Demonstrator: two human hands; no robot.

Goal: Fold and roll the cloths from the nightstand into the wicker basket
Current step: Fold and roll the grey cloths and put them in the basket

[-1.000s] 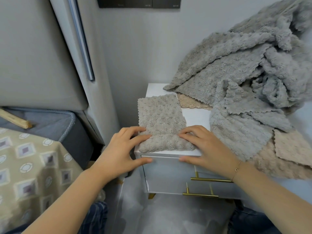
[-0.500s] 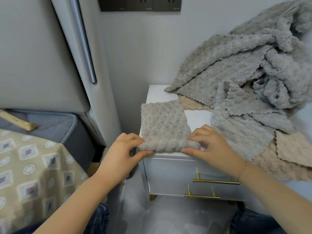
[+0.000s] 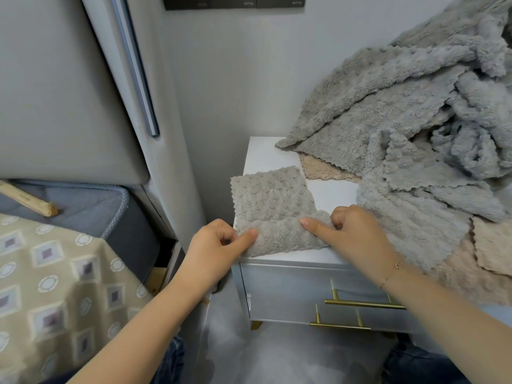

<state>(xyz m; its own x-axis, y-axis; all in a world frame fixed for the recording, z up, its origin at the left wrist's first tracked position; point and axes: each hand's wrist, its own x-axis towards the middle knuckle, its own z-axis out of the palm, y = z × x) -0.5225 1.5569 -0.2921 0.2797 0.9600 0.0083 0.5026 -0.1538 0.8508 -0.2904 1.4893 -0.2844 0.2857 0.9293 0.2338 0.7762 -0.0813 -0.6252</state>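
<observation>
Grey cloth [image 3: 273, 206] lies on nightstand [image 3: 288, 257] front-left corner, near edge rolled up. Left hand [image 3: 213, 248] & right hand [image 3: 352, 234] fingers pinch the roll's ends. Cloth pile [image 3: 415, 151] heaped at right.

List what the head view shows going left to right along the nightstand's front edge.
Patterned bedspread → left hand → folded grey cloth → right hand → pile of cloths.
</observation>
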